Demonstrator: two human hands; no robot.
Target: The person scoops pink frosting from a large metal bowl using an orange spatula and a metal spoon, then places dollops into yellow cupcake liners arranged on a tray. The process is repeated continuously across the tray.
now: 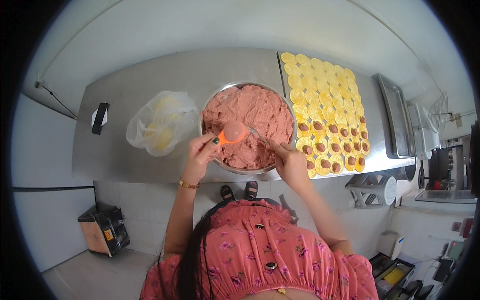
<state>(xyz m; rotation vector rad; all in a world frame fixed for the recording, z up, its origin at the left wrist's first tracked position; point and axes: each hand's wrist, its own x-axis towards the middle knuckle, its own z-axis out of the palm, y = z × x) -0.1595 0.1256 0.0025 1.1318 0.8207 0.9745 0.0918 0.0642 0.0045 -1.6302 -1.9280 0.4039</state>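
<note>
Orange scoop [225,138], centre of frame, filled with pink paste [260,106]; left hand [202,151], pinching its handle; metal utensil [262,138], gripped by right hand [291,162]; steel bowl [248,172], beneath both, full; spillage onto the table [110,160] possible, should the scoop tip beyond the rim; yellow rounds [327,100], right of frame, close-set, lower rows topped; smearing possible, should the right forearm [317,205] brush them; plastic bag [162,122], left of centre.
</note>
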